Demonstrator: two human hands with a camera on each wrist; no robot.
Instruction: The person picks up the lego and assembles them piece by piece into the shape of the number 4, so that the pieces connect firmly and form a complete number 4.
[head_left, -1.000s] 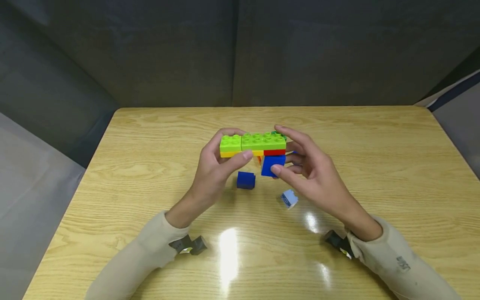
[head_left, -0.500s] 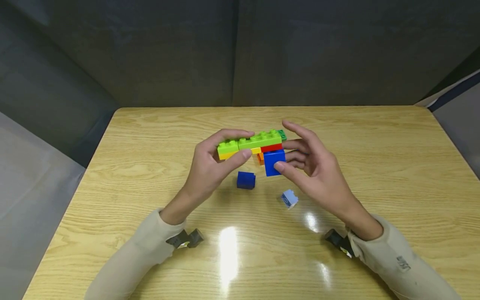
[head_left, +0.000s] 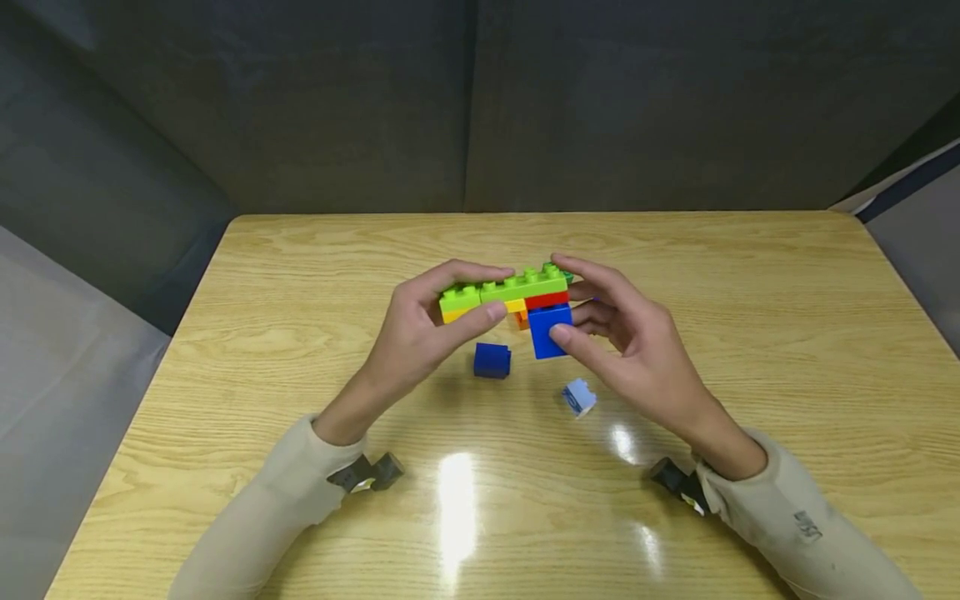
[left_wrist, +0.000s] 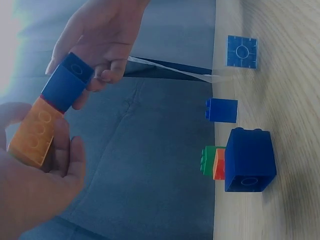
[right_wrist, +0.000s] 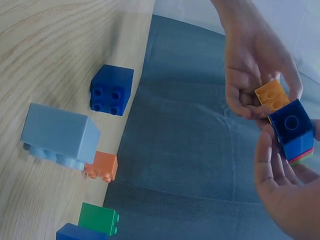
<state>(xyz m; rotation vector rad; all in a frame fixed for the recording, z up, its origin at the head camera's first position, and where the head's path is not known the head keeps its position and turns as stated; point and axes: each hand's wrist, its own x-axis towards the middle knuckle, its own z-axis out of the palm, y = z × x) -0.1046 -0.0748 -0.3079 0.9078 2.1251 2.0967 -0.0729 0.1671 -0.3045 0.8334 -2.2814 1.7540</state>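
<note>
My left hand [head_left: 420, 337] grips the left part of a bar of toy building bricks, thumb along the near side. Lime-green bricks [head_left: 523, 288] form its studded top, over a yellow layer [head_left: 456, 316] and a red brick [head_left: 547, 299] at the right end. Below the red piece is a blue brick [head_left: 546, 335], which my right hand [head_left: 648, 354] pinches, thumb on its near face. The right index finger reaches the bar's top right end. In the right wrist view the blue brick's hollow underside [right_wrist: 291, 123] shows beside the yellow underside [right_wrist: 272, 95].
On the wooden table [head_left: 300, 333] lie a dark blue brick [head_left: 492, 361] and a light blue brick [head_left: 579, 397]. Behind the held bar are an orange brick [right_wrist: 102, 166], a green brick [right_wrist: 97, 218] and another blue brick [right_wrist: 80, 232], mostly hidden from the head. Dark cloth [head_left: 337, 108] hangs behind.
The bar has tilted, its right end rising and then lowering slightly. My left hand has shifted a little left. The right index finger lifted away, then came back to the bar's top end.
</note>
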